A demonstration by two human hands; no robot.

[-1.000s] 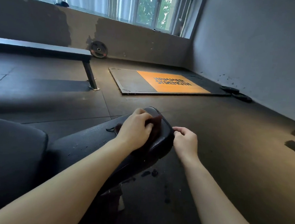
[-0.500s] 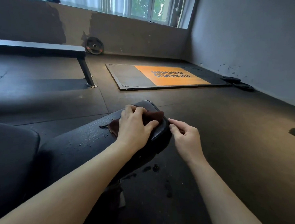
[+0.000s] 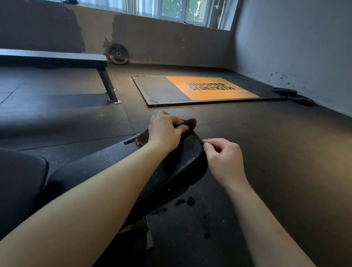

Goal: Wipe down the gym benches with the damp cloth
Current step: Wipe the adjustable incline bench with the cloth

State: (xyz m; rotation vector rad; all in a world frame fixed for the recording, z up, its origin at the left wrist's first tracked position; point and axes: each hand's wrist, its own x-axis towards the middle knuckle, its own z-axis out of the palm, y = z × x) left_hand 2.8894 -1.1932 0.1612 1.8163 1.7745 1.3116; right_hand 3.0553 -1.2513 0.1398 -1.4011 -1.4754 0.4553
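A left hand (image 3: 165, 131) bunches a maroon cloth (image 3: 189, 123) at the far end of the bench (image 3: 169, 165), fingers curled around it. The right hand (image 3: 224, 157) sits at the bench's right corner, fingers curled, thumb and forefinger tips together; whether they pinch anything cannot be told.

Lifting platform (image 3: 211, 89), orange panel reads "HAMMER STRENGTH", flat on dark rubber floor (image 3: 271, 157). Weight plate (image 3: 118, 54) leaning against far wall under the window (image 3: 176, 5). Two plates (image 3: 285, 91) flat by right wall. Dark wet spots (image 3: 190, 200) near foreground.
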